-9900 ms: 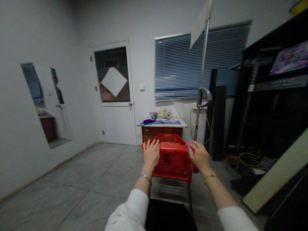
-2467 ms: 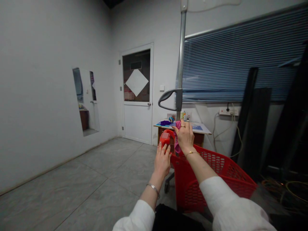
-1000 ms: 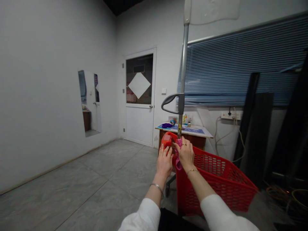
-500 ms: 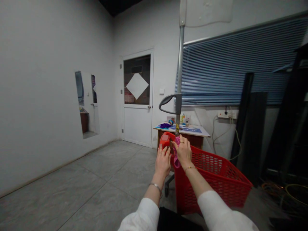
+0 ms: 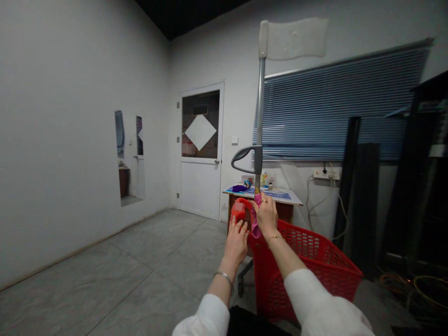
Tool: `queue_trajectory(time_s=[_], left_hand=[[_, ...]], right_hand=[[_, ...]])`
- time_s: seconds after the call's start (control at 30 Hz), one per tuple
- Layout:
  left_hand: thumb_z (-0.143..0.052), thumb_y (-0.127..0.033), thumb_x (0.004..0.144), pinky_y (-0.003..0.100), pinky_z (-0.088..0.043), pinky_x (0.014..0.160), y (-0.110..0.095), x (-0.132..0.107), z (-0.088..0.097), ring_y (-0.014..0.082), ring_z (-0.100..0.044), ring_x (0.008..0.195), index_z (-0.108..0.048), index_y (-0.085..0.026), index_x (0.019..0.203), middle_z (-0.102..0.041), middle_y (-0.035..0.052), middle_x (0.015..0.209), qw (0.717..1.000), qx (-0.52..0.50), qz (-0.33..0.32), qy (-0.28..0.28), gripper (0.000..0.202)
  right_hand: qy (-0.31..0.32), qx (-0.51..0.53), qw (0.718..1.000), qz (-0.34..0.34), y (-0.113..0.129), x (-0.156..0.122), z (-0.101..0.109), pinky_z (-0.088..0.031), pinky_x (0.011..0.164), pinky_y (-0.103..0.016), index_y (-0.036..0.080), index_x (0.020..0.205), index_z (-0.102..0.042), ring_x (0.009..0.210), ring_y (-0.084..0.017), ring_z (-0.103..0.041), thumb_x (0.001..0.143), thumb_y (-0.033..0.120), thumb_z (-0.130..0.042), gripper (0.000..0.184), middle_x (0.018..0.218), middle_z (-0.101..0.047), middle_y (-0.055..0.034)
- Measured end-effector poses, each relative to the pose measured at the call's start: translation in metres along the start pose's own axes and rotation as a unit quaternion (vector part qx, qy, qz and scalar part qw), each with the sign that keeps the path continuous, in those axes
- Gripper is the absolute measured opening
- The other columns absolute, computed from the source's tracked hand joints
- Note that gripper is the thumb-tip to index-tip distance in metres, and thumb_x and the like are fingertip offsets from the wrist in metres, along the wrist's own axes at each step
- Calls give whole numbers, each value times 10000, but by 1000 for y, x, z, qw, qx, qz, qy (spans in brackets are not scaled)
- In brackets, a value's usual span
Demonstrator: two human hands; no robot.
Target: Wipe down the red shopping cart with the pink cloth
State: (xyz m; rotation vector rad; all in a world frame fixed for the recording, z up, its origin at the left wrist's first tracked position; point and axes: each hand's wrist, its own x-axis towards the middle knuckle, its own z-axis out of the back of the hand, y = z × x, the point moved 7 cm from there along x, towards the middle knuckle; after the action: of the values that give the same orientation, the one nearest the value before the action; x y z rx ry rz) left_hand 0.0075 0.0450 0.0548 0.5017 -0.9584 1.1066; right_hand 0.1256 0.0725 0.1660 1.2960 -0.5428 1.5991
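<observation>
A red plastic shopping cart [image 5: 308,273] with a perforated basket stands in front of me. My left hand [image 5: 237,240] lies against its red handle piece [image 5: 238,210], fingers apart and fingertips touching it; the thumb is hard to make out. My right hand [image 5: 267,215] is closed on a pink cloth [image 5: 256,228] at the foot of the grey metal pole [image 5: 261,102], just right of the handle piece. Part of the cloth hangs below the fingers. Higher up, the pole carries a grey loop handle [image 5: 247,158] and a pale flag-shaped panel [image 5: 296,39].
Behind the cart is a table [image 5: 296,199] with a purple cloth [image 5: 239,188] and small bottles. A white door [image 5: 200,186], a wall mirror [image 5: 129,182] and blue blinds [image 5: 332,112] are beyond. Dark panels [image 5: 366,200] and loose cables [image 5: 395,283] are at the right.
My view has tilted up, showing the whole panel atop the pole. My right hand has shifted slightly up along the pole with the pink cloth. The left hand stays at the handle piece.
</observation>
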Motion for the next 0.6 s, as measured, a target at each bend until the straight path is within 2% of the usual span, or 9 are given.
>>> queue_trajectory(time_s=[0.1,0.17,0.2,0.27,0.4,0.47,0.53,0.6], left_hand=[[-393,-221,992,529,-371,1134,1,0,-1,278,-294,1431,-537,-163,1341,-540,117,1388,1000,-13,5,5,382],[-366,-226,999,542,-369,1132,2,-1,-2,290,-290,1431,-530,-173,1350,-532,107,1396,1000,-22,8,1,392],[-358,-230,1001,549,-368,1131,2,-1,-3,296,-279,1435,-526,-178,1356,-528,103,1400,1000,-24,8,-2,396],[-360,-238,1001,554,-364,1131,3,-2,-4,300,-263,1442,-518,-182,1363,-524,103,1403,1000,-24,8,-5,399],[-373,-238,999,550,-356,1138,4,-3,-5,291,-257,1445,-526,-182,1350,-532,107,1391,1000,-20,5,-1,387],[-375,-237,998,555,-359,1137,3,-3,-3,290,-250,1448,-529,-184,1344,-535,106,1388,1000,-21,1,-3,382],[-379,-238,997,563,-368,1130,3,-2,-2,290,-246,1450,-523,-189,1350,-538,108,1384,1000,-20,-1,-4,384],[-381,-238,996,571,-376,1121,3,-2,-2,290,-248,1450,-516,-193,1357,-543,111,1379,1000,-18,-1,-3,388]], right_hand=[[26,11,999,-17,-14,-57,-19,-449,857,-366,115,1328,-472,1010,-249,-540,949,587,-303,629,1093,-587,-157],[30,20,999,-31,-20,-74,-26,-452,858,-367,128,1331,-475,1000,-247,-546,946,598,-292,634,1089,-590,-147],[28,26,999,-32,-21,-72,-26,-453,860,-369,132,1330,-478,999,-247,-546,945,602,-291,635,1094,-590,-147],[15,33,999,-18,-15,-47,-19,-453,869,-375,129,1326,-485,1008,-251,-541,942,605,-297,640,1106,-588,-155],[-24,27,999,12,4,40,7,-437,911,-392,102,1323,-487,1044,-263,-528,939,588,-344,636,1098,-587,-175],[-35,24,999,17,8,67,14,-432,919,-397,100,1323,-486,1047,-263,-528,940,578,-356,626,1105,-584,-180],[-36,20,999,19,8,68,13,-431,917,-396,97,1318,-491,1047,-264,-527,944,578,-337,629,1110,-583,-183],[-31,17,999,19,3,46,6,-435,913,-389,90,1311,-498,1047,-265,-525,945,589,-305,648,1111,-584,-182]])
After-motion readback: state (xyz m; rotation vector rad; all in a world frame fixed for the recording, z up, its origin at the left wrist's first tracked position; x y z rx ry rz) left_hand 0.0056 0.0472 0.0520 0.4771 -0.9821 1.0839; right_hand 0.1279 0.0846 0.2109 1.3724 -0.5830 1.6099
